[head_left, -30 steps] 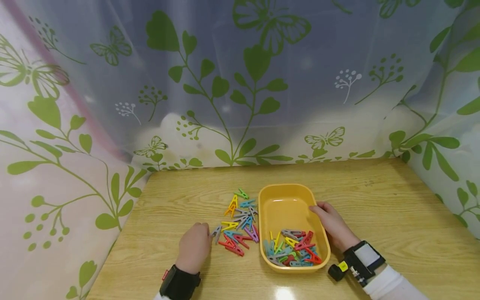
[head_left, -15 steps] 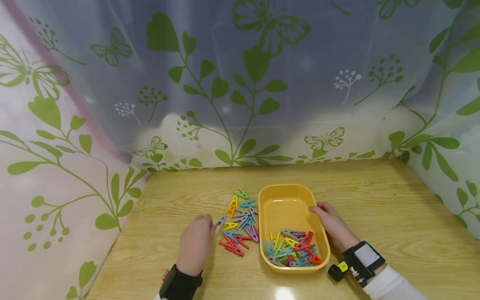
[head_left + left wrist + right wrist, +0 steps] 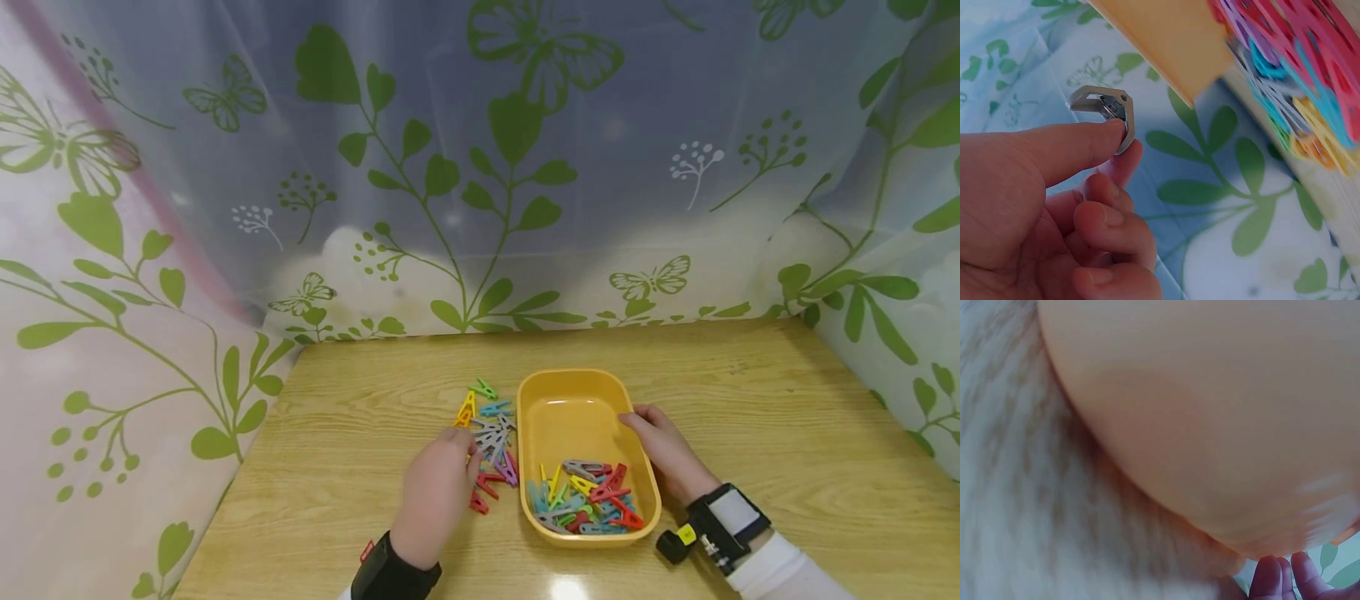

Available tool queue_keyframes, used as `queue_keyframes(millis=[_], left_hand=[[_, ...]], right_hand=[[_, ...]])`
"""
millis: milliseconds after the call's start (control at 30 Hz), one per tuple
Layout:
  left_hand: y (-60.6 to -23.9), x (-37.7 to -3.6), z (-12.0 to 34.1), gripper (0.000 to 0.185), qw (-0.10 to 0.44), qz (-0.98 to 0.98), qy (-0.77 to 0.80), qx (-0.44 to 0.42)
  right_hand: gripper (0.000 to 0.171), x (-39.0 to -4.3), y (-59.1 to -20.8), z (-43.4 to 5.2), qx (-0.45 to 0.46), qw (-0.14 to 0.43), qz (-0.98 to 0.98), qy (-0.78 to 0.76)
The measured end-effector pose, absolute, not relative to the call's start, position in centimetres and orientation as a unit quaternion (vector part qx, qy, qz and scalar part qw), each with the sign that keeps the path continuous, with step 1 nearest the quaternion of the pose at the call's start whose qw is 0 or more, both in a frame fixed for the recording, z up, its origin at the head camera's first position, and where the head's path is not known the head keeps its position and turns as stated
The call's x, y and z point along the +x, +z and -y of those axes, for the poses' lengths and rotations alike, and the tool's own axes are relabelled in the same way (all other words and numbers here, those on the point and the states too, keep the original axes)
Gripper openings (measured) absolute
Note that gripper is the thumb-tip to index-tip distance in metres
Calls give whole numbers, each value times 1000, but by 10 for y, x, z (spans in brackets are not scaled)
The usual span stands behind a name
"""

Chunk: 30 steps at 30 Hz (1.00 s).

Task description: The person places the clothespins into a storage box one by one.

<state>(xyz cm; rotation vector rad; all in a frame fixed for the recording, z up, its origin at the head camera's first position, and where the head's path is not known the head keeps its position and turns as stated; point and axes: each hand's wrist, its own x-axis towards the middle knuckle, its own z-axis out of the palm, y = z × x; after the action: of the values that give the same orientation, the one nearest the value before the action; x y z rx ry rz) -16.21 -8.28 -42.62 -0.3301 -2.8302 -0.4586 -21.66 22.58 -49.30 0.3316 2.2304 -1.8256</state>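
Observation:
My left hand [image 3: 459, 440] hovers over the loose pile of coloured clothes pegs [image 3: 491, 421] on the table, just left of the yellow tray [image 3: 573, 400]. In the left wrist view its thumb and forefinger pinch a grey peg [image 3: 1107, 107], with the other fingers curled under; the hand [image 3: 1124, 142] is raised beside the tray's wall [image 3: 1166, 37]. Several pegs [image 3: 581, 498] lie in the near end of the tray. My right hand [image 3: 633, 421] grips the tray's right rim; its fingertips [image 3: 1285, 575] show under the tray's outer wall [image 3: 1210, 425].
The tray and pegs sit near the front middle of a wooden table [image 3: 787, 433]. A sheer curtain with green leaves and butterflies [image 3: 480, 167] closes off the back and both sides. Bare wood lies to the left and right of the hands.
My left hand has picked the grey peg off the table's left side and carried it right and forward, over the pile. The right hand and tray have stayed put.

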Motion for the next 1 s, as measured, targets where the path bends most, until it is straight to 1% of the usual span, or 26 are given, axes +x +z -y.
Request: queue_keyframes(millis=[333, 567, 767, 1000], left_hand=[[-432, -155, 60, 18, 109, 968, -160, -160], [-436, -151, 51, 15, 70, 969, -162, -173], [-438, -150, 47, 19, 76, 967, -158, -187], [-441, -147, 44, 14, 100, 962, -145, -208]], right_hand=[[61, -217, -492, -225, 115, 121, -760, -628], [62, -217, -492, -226, 114, 122, -763, -624], [62, -217, -492, -226, 114, 122, -762, -625], [61, -217, -492, -226, 112, 121, -766, -621]])
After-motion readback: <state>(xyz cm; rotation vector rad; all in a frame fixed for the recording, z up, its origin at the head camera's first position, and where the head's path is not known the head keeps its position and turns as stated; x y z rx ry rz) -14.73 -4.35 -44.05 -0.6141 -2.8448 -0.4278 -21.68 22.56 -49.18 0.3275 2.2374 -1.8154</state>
